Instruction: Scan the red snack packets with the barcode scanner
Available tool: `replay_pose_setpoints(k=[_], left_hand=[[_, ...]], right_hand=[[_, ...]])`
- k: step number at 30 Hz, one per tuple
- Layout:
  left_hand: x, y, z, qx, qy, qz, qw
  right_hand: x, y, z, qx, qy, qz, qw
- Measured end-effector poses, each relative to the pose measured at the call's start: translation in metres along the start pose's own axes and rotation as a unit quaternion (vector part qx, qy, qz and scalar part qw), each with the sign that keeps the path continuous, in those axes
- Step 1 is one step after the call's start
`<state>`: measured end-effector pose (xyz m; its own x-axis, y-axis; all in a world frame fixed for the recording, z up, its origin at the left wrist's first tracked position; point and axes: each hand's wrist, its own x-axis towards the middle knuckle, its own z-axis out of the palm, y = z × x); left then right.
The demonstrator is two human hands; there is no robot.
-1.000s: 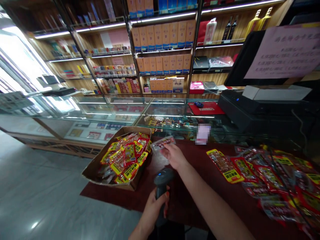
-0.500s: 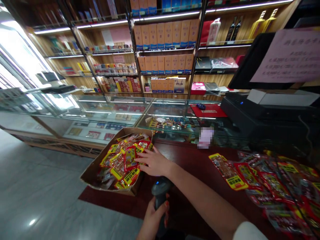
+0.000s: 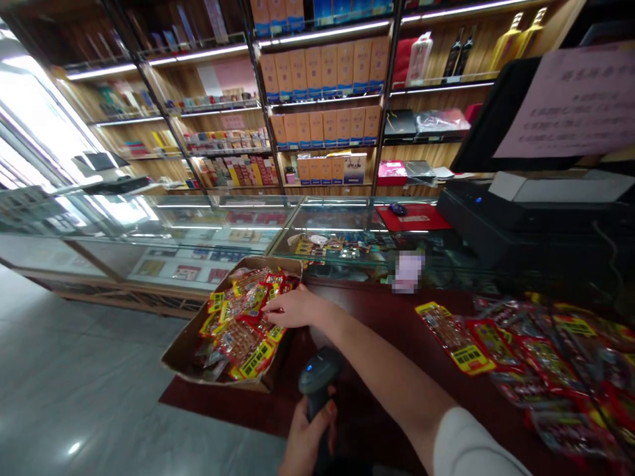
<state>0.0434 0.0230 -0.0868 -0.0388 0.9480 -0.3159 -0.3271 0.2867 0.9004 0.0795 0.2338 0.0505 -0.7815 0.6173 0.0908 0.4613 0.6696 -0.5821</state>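
Observation:
My left hand (image 3: 303, 433) is wrapped around the handle of a dark barcode scanner (image 3: 321, 370), which shows a small blue light on its head. Reaching across from the right, my right hand (image 3: 294, 309) is over a cardboard box (image 3: 179, 354) full of packaged snacks. Its fingers pinch the edge of a red snack packet (image 3: 254, 301) lying on top of the others. Beneath it, more red and yellow packets (image 3: 243, 340) with clear windows fill the box.
A pile of similar packets (image 3: 546, 363) spreads over the right of the dark red counter (image 3: 367, 304). Behind stand a glass display case (image 3: 228, 218), a blurred pale object (image 3: 408, 271), a red mat (image 3: 417, 217), and a monitor (image 3: 501, 119) with paper on it. Stocked shelves line the wall.
My right hand's spread fingers have drawn together on the red packet, which has tilted and shifted slightly upward. My left hand still grips the barcode scanner in nearly the same place.

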Motion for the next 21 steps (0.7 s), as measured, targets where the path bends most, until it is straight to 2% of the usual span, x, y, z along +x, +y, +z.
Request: replay_pose_setpoints(k=[2, 4, 5, 6, 7, 8, 10, 12, 14, 17, 19, 21], left_hand=[[0.0, 0.001, -0.001, 0.005, -0.002, -0.006, 1.0], [0.001, 0.003, -0.002, 0.009, -0.013, -0.008, 1.0], [0.001, 0.004, -0.002, 0.01, -0.02, -0.009, 1.0], [0.0, 0.005, -0.001, 0.011, -0.025, -0.011, 1.0], [0.0, 0.006, -0.001, 0.011, -0.03, -0.014, 0.999], [-0.001, 0.008, 0.001, 0.009, -0.032, -0.017, 0.999], [-0.003, 0.011, 0.004, 0.006, -0.03, -0.027, 0.999], [-0.004, 0.015, 0.007, 0.004, -0.022, -0.028, 0.999], [-0.005, 0.018, 0.009, 0.006, -0.014, -0.023, 1.0], [-0.006, 0.022, 0.013, 0.013, -0.007, -0.013, 1.0], [-0.006, 0.022, 0.014, 0.018, 0.0, -0.008, 1.0], [-0.005, 0.021, 0.013, 0.02, 0.007, -0.007, 1.0]], right_hand=[[-0.044, 0.018, -0.009, 0.042, 0.066, 0.003, 0.997], [-0.102, 0.046, -0.018, 0.072, 0.165, 0.039, 0.983], [-0.135, 0.061, -0.021, 0.074, 0.22, 0.084, 0.969], [-0.168, 0.077, -0.024, 0.048, 0.279, 0.157, 0.946], [-0.201, 0.092, -0.025, -0.002, 0.329, 0.244, 0.912], [-0.232, 0.105, -0.024, -0.065, 0.353, 0.335, 0.871], [-0.283, 0.128, -0.02, -0.173, 0.318, 0.472, 0.804], [-0.314, 0.143, -0.012, -0.232, 0.258, 0.538, 0.768], [-0.327, 0.151, -0.005, -0.265, 0.217, 0.554, 0.759], [-0.327, 0.153, -0.001, -0.286, 0.212, 0.543, 0.76], [-0.321, 0.15, -0.002, -0.262, 0.245, 0.515, 0.778], [-0.312, 0.143, -0.001, -0.196, 0.302, 0.463, 0.81]])
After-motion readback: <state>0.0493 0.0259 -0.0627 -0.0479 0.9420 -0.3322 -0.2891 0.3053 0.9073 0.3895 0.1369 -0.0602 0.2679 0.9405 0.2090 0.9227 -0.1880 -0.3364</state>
